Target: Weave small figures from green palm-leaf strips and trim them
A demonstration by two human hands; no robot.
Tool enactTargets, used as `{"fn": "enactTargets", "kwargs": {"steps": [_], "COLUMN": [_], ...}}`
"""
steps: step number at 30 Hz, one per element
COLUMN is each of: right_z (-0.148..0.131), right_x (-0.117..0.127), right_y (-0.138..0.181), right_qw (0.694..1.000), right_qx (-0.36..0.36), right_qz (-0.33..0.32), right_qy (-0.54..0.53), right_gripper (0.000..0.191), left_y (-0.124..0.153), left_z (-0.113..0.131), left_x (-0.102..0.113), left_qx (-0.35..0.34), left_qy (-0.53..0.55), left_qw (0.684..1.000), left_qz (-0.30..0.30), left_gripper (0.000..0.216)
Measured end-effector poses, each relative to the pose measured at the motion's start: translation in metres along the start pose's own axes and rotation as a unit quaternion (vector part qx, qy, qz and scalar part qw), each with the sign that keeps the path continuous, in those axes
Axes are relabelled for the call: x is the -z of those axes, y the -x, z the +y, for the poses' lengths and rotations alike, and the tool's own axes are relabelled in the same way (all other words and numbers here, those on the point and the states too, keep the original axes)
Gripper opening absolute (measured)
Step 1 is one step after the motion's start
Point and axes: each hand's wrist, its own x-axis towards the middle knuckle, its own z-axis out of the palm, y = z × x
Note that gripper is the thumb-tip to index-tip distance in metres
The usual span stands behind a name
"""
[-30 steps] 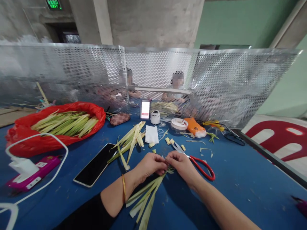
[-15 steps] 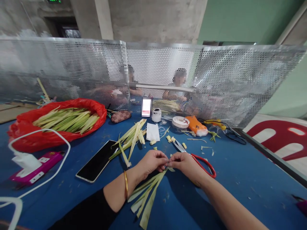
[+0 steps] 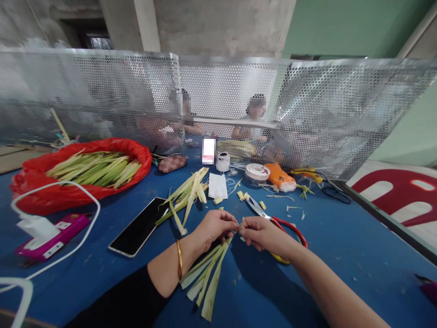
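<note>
My left hand (image 3: 215, 230) is closed in a pinch on the tied-looking upper end of a bundle of pale green husk strips (image 3: 210, 271), which fan out below it toward me. Fingertip to fingertip with it, my right hand (image 3: 260, 233) pinches at the same end; what lies between its fingers is too small to make out. Under and behind my right wrist lie scissors (image 3: 254, 206) with red and yellow handles, blades pointing away to the left. Just beyond my left hand rests a looser heap of husks (image 3: 187, 193).
At left are a red plastic bag (image 3: 30, 193) of husks, a purple power strip (image 3: 54, 237) with a white cable, and a black phone (image 3: 139, 228). Farther back stand a string spool (image 3: 223, 161), a tape roll (image 3: 257, 173) and an orange packet (image 3: 280, 176). A perforated metal screen (image 3: 225, 86) borders the table; people sit behind it.
My right hand has turned slightly, its fingers more curled, and shows a small gap from the left. More of the scissors' yellow handle shows. The view has shifted slightly.
</note>
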Motion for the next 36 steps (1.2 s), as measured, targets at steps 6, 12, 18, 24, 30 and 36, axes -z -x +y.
{"fn": "enactTargets", "kwargs": {"steps": [6, 12, 18, 24, 30, 36], "right_z": [0.003, 0.009, 0.02, 0.022, 0.026, 0.025], "right_x": [0.0, -0.003, -0.012, -0.014, -0.016, -0.014], "right_y": [-0.002, -0.012, -0.019, -0.02, -0.024, -0.025], "right_qw": [1.0, 0.984, 0.994, 0.993, 0.99, 0.989], "right_qx": [0.004, 0.067, 0.078, 0.056, 0.034, 0.034], "right_qz": [0.0, 0.158, 0.079, 0.108, 0.129, 0.121], "right_qy": [-0.001, -0.044, -0.013, -0.008, -0.036, -0.078], "right_gripper": [0.006, 0.015, 0.021, 0.019, 0.012, 0.018], "left_y": [0.001, 0.0, 0.002, 0.006, 0.004, 0.003], "left_z": [0.004, 0.005, 0.007, 0.009, -0.001, -0.003], "left_x": [0.003, 0.008, 0.01, 0.006, -0.001, -0.003], "left_qx": [-0.042, -0.137, -0.218, -0.248, -0.3, -0.326], "left_qy": [-0.063, -0.166, -0.337, -0.447, -0.515, -0.482], "left_qw": [0.997, 0.976, 0.916, 0.857, 0.797, 0.805], "left_qz": [-0.018, -0.026, 0.009, 0.066, 0.099, 0.116], "left_gripper": [0.017, 0.009, 0.012, 0.014, 0.013, 0.012]}}
